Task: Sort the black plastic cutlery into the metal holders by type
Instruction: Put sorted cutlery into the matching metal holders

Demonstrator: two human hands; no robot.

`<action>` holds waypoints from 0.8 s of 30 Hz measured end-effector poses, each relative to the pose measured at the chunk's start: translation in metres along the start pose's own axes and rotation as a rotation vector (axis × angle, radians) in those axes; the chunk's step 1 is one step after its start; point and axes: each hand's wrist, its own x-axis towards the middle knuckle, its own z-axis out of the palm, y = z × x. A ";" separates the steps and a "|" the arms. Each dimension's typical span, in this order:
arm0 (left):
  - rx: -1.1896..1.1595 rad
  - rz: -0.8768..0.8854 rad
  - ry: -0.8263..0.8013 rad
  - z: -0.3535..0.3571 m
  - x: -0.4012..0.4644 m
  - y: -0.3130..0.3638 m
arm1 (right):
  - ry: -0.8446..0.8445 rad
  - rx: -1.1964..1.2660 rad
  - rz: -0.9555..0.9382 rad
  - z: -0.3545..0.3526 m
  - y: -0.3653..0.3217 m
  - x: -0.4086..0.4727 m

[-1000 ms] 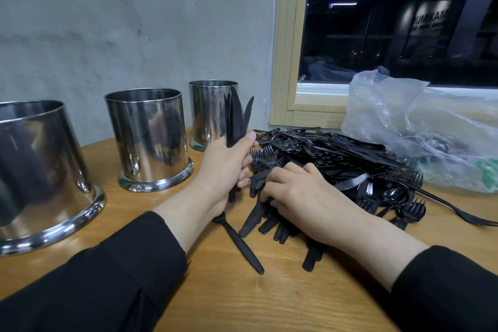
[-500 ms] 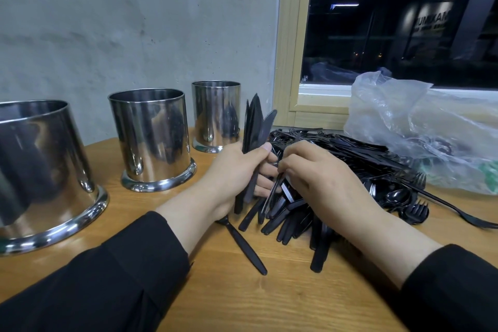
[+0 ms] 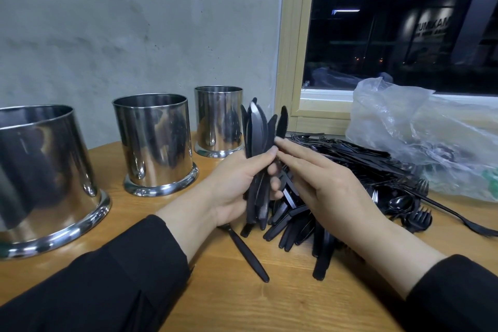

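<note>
I see one view, from the head camera. Half a second ago the right hand [image 3: 331,186] was curled down in the pile of cutlery [image 3: 347,170]. Now it has come up, and its fingers [image 3: 296,149] are stretched out almost straight. Their tips touch the bunch of knives [image 3: 260,153] near the blades, so I call this hand open. The bunch stands higher than before, and the blades fan out more at the top.

The left hand [image 3: 237,186] grips the bunch of knives around the middle, with the thumb in front and the fingers curled behind. The blades point up and the handles hang down over the table [image 3: 269,304]. The left palm faces the right hand. Both black sleeves [image 3: 107,291] reach in from the bottom edge.

The pile lies on the table under and behind the right hand, with forks and a spoon [image 3: 400,203] at its right side. One lone piece [image 3: 249,253] lies flat below the left wrist. Three shiny metal holders [image 3: 153,143] stand in a row on the left, well apart from the knives. A clear plastic bag [image 3: 431,137] sits behind the pile by the window.
</note>
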 end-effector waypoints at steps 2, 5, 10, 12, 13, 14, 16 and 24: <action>0.064 0.092 0.065 -0.003 0.003 -0.001 | 0.026 0.045 0.015 -0.002 -0.005 0.001; 0.226 0.285 0.212 -0.007 0.006 -0.001 | 0.056 0.103 0.113 -0.004 -0.011 0.003; 0.408 0.266 0.265 -0.009 0.007 -0.012 | -0.006 0.140 0.323 -0.005 -0.015 0.004; 0.466 0.152 0.206 -0.008 0.008 -0.020 | -0.068 0.143 0.432 -0.008 -0.015 0.005; 0.474 0.114 0.186 -0.008 0.008 -0.023 | -0.103 0.137 0.470 -0.009 -0.016 0.005; 0.482 0.094 0.175 -0.007 0.007 -0.023 | -0.128 0.133 0.498 -0.009 -0.017 0.006; 0.514 0.095 0.175 -0.006 0.006 -0.022 | -0.135 0.168 0.527 -0.010 -0.018 0.008; 0.456 0.173 0.179 0.000 0.003 -0.011 | -0.068 0.406 0.590 -0.007 -0.027 0.037</action>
